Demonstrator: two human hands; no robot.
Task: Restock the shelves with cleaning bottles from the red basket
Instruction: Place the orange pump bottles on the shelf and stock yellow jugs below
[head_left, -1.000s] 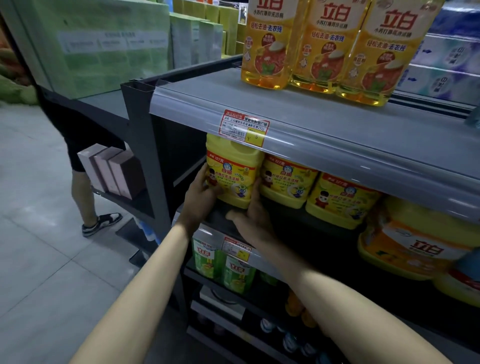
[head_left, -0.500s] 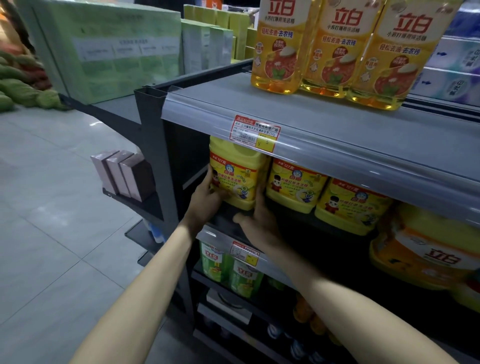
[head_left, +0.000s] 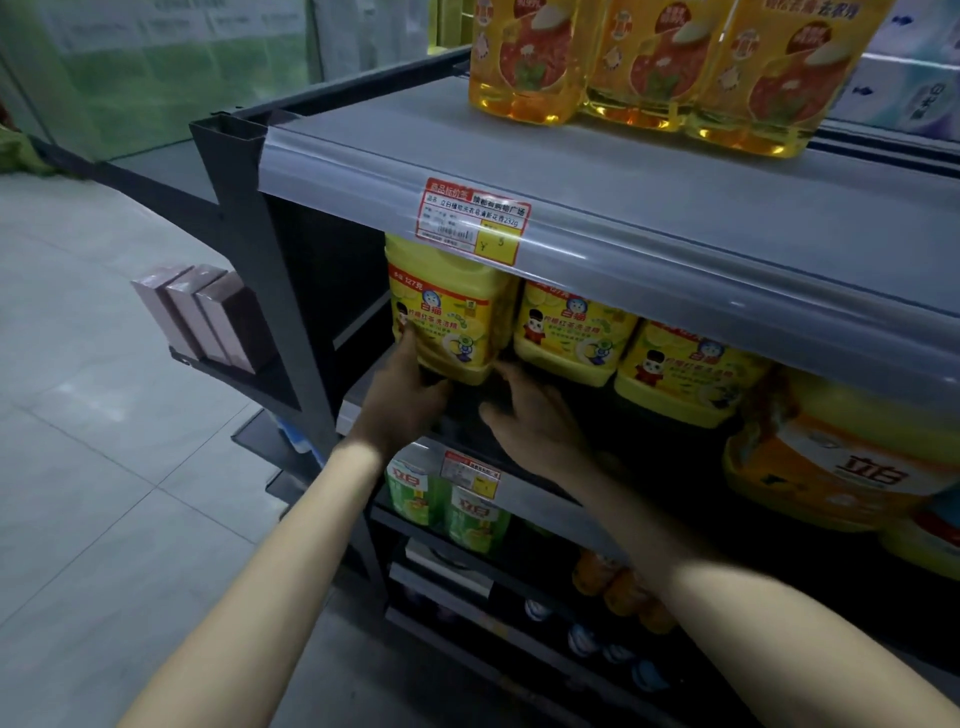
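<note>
Bottle, yellow, at left end of row on shelf, set forward of the others. Left hand curled round lower left corner; right hand spread, fingertips at lower right edge, contact uncertain. Probable risks: forward tip off shelf if released near front edge; sideways shove into neighbour at right.
</note>
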